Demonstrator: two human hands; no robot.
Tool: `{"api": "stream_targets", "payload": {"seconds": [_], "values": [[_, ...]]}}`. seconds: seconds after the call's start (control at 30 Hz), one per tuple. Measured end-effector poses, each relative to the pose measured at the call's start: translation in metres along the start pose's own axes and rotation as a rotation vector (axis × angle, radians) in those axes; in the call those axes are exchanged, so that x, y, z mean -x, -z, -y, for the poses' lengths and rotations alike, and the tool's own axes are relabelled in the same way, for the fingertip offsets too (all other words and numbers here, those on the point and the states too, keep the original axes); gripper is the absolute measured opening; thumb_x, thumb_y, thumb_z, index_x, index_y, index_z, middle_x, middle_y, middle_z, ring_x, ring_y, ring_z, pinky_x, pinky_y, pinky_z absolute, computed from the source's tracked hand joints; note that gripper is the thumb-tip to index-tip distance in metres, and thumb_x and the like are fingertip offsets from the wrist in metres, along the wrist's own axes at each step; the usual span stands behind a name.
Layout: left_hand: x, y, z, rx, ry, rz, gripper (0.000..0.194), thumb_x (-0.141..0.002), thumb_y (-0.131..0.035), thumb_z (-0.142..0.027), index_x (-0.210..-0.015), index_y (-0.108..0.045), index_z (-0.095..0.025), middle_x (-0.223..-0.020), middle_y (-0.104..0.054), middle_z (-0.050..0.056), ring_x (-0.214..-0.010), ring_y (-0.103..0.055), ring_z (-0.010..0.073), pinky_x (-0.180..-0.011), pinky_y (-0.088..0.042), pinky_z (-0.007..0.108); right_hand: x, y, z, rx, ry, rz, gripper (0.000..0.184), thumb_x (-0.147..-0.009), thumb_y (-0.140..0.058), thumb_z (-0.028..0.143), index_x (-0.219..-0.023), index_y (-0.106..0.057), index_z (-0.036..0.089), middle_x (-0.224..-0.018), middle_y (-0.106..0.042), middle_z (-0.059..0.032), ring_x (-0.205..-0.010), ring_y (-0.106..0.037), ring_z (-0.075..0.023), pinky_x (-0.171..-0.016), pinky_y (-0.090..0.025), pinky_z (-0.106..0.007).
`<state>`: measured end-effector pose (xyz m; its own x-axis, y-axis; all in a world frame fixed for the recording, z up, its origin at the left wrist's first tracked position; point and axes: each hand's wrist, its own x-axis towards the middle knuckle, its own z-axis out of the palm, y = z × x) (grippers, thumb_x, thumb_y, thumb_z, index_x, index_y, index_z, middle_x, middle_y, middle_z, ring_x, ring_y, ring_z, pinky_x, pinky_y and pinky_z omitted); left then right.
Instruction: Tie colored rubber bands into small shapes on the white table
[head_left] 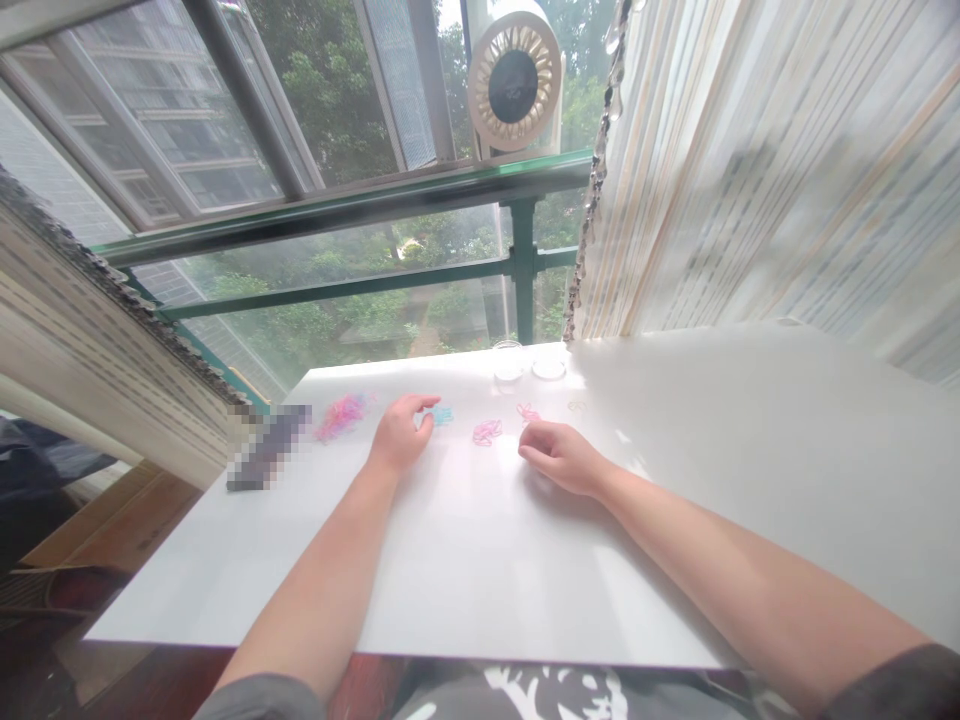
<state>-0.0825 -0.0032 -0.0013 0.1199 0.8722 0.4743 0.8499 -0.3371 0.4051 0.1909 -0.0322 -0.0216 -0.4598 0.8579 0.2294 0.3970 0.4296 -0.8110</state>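
Note:
Small thin coloured bands, like loom or rubber bands, lie in separate piles on the white table (pixel 480 560). My left hand (pixel 403 432) is open beside the blue pile (pixel 443 415), its index finger stretched out and its thumb apart from it. To the right of that lies a pink-purple pile (pixel 487 432). My right hand (pixel 561 456) is closed, fingers curled in, just in front of a pinkish-red pile (pixel 528 411); whatever it may hold is hidden. Left of my left hand is a larger mixed pile (pixel 345 416) of pink, orange and purple bands.
A few yellowish bands (pixel 577 406) lie farther right. Two round clear containers or lids (pixel 548 369) stand at the table's back edge. A blurred-out dark object (pixel 270 448) is at the left edge. Behind are a railing (pixel 360 205), a white fan (pixel 514 85) and a curtain (pixel 750 170).

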Motion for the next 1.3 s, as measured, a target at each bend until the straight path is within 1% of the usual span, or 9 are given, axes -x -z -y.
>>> {"api": "stream_targets", "payload": {"seconds": [0.1, 0.2, 0.3, 0.4, 0.5, 0.63, 0.73, 0.93, 1.3], "values": [[0.000, 0.032, 0.030, -0.047, 0.156, -0.187, 0.030, -0.076, -0.047, -0.019, -0.100, -0.066, -0.018, -0.097, -0.066, 0.005, -0.087, -0.061, 0.0180, -0.083, -0.048, 0.030, 0.001, 0.000, 0.000, -0.002, 0.000, 0.009, 0.011, -0.078, -0.049, 0.024, -0.071, -0.053, 0.018, -0.061, -0.050, 0.0020, -0.058, -0.044, -0.0114, -0.057, -0.036, -0.024], [0.013, 0.061, 0.067, -0.112, 0.353, -0.352, 0.031, -0.077, -0.046, -0.019, -0.101, -0.065, -0.017, -0.098, -0.067, 0.005, -0.088, -0.062, 0.0183, -0.085, -0.048, 0.032, 0.003, 0.000, 0.001, -0.004, -0.009, 0.015, 0.012, -0.079, -0.048, 0.026, -0.071, -0.052, 0.018, -0.058, -0.047, 0.0029, -0.055, -0.042, -0.0111, -0.055, -0.035, -0.024], [0.033, 0.077, 0.098, -0.114, 0.515, -0.349, 0.032, -0.076, -0.046, -0.018, -0.104, -0.062, -0.016, -0.098, -0.067, 0.007, -0.087, -0.063, 0.0185, -0.084, -0.049, 0.032, 0.004, -0.001, 0.000, 0.015, -0.022, 0.022, 0.014, -0.079, -0.048, 0.027, -0.071, -0.053, 0.018, -0.058, -0.047, 0.0027, -0.055, -0.041, -0.0114, -0.055, -0.035, -0.024], [0.047, 0.078, 0.113, -0.111, 0.628, -0.286, 0.034, -0.072, -0.052, -0.019, -0.105, -0.060, -0.014, -0.096, -0.068, 0.009, -0.083, -0.063, 0.0185, -0.080, -0.050, 0.031, 0.004, -0.001, 0.000, 0.027, -0.030, 0.040, 0.016, -0.080, -0.047, 0.029, -0.070, -0.052, 0.019, -0.058, -0.047, 0.0027, -0.055, -0.042, -0.0118, -0.055, -0.036, -0.025], [0.049, 0.074, 0.113, -0.146, 0.655, -0.218, 0.033, -0.070, -0.054, -0.020, -0.102, -0.061, -0.015, -0.094, -0.069, 0.008, -0.079, -0.064, 0.0187, -0.078, -0.050, 0.031, 0.004, -0.001, 0.000, 0.054, -0.028, 0.037, 0.017, -0.081, -0.047, 0.031, -0.071, -0.053, 0.019, -0.060, -0.050, 0.0019, -0.056, -0.043, -0.0124, -0.056, -0.037, -0.025], [0.046, 0.069, 0.104, -0.218, 0.615, -0.109, 0.026, -0.070, -0.055, -0.023, -0.093, -0.066, -0.019, -0.090, -0.070, 0.006, -0.079, -0.064, 0.0202, -0.073, -0.048, 0.029, 0.004, -0.001, 0.000, 0.068, -0.024, 0.032, 0.017, -0.081, -0.047, 0.031, -0.073, -0.055, 0.019, -0.063, -0.054, 0.0005, -0.058, -0.047, -0.0138, -0.057, -0.038, -0.026], [0.045, 0.065, 0.097, -0.254, 0.582, -0.066, 0.024, -0.070, -0.056, -0.026, -0.090, -0.068, -0.020, -0.087, -0.071, 0.006, -0.080, -0.063, 0.0213, -0.073, -0.047, 0.029, 0.003, -0.001, -0.001, 0.079, -0.030, 0.032, 0.016, -0.080, -0.047, 0.032, -0.073, -0.055, 0.019, -0.063, -0.055, 0.0005, -0.058, -0.047, -0.0139, -0.056, -0.038, -0.026], [0.040, 0.056, 0.092, -0.277, 0.562, -0.052, 0.026, -0.070, -0.057, -0.034, -0.088, -0.070, -0.020, -0.081, -0.071, 0.006, -0.075, -0.064, 0.0217, -0.071, -0.048, 0.030, 0.003, -0.001, 0.001, 0.087, -0.030, 0.041, 0.017, -0.082, -0.046, 0.031, -0.073, -0.054, 0.019, -0.062, -0.054, 0.0005, -0.058, -0.046, -0.0139, -0.057, -0.038, -0.027], [0.036, 0.051, 0.094, -0.275, 0.539, -0.090, 0.021, -0.072, -0.055, -0.032, -0.082, -0.070, -0.020, -0.079, -0.071, 0.006, -0.077, -0.064, 0.0227, -0.069, -0.047, 0.030, 0.003, -0.001, 0.000, 0.087, -0.011, 0.050, 0.020, -0.083, -0.044, 0.034, -0.073, -0.054, 0.020, -0.062, -0.052, 0.0010, -0.057, -0.045, -0.0135, -0.056, -0.038, -0.027]]}}
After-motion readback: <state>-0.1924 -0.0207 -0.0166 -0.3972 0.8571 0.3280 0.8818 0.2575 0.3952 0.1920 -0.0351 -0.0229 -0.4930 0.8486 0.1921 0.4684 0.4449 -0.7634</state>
